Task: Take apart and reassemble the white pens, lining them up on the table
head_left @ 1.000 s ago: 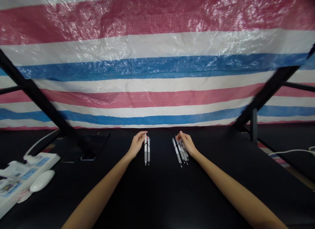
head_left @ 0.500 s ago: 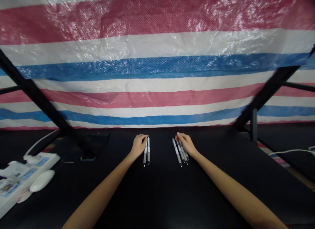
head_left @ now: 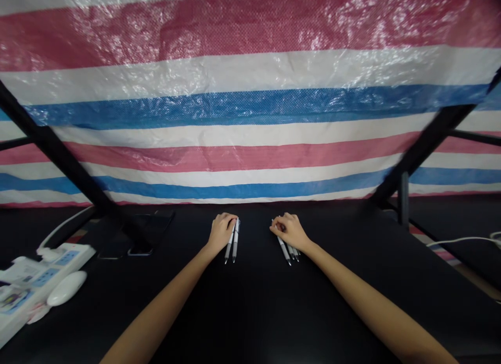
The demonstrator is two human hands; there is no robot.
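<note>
Two white-and-grey pens (head_left: 235,240) lie side by side on the black tabletop, tips toward me. My left hand (head_left: 221,232) rests at their left, its thumb and curled fingers closed at their upper ends. To the right lies a group of similar pens (head_left: 284,251), fanned slightly, tips also toward me. My right hand (head_left: 294,233) covers the upper part of this group. Its thumb and index finger are pinched around the top of the leftmost pen, and the other pens are partly hidden under the palm.
At the left stands a white power strip (head_left: 47,275) with plugs, and a white rounded object (head_left: 67,288) beside it. Dark flat phone-like objects (head_left: 140,250) lie near the left black frame post (head_left: 78,165). A striped plastic sheet (head_left: 250,160) hangs behind the table.
My right hand has shifted left over its pen group, and its fingers have come onto the leftmost pen. Beside my left hand, the two pens' tips have swung slightly left.
</note>
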